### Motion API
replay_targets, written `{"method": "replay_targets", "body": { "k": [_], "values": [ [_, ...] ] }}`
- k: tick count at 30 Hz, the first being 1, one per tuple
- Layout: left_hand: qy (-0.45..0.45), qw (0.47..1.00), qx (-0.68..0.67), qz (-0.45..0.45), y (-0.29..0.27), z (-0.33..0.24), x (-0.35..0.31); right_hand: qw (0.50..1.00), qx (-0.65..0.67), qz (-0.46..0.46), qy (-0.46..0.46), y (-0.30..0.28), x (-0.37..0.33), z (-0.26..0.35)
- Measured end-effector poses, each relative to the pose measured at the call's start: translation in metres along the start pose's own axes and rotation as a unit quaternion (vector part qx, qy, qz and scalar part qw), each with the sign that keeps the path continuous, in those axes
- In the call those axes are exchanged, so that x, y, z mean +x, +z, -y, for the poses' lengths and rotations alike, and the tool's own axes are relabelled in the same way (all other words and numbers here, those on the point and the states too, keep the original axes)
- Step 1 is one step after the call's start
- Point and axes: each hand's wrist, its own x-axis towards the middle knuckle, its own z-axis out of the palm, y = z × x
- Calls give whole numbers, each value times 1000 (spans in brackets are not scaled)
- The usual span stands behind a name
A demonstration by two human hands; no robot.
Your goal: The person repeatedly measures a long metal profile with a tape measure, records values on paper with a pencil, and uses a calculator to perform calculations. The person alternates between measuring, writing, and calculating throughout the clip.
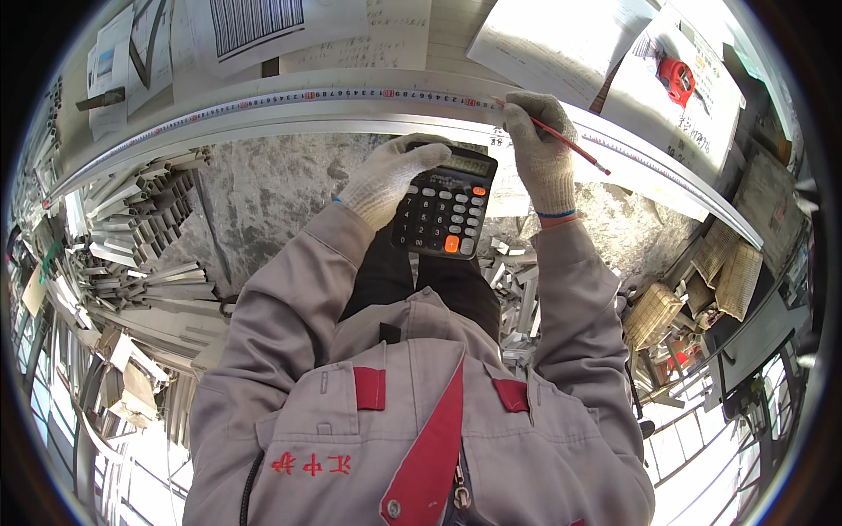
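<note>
A white knitted glove covers my left hand [392,180]. It is closed on the upper left of a black calculator [438,215] with grey and orange keys, thumb lying along its top by the display. My right hand [544,162], gloved the same way, pinches a red pencil [574,147] whose tip points left, over the measuring tape. That long white tape [351,94] with blue and red marks runs along the bench edge, above a pale strip [289,124]. Handwritten marks show on the pale surface beside my right hand.
Paper sheets [561,44] lie across the bench, one with a large barcode [256,22]. A red round object [676,81] rests on papers at the right. Stacked metal profile offcuts [140,219] fill the lower left; cardboard pieces [653,316] lie at the right.
</note>
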Motion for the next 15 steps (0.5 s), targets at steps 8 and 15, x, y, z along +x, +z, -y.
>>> {"method": "replay_targets", "body": {
  "k": [8, 15],
  "values": [
    [12, 998, 49, -28, 2, 1, -4, 997, -56, -8, -51, 6, 1, -7],
    [17, 998, 46, -25, 2, 0, -6, 997, -68, -12, -41, 5, -1, -8]
  ]
}}
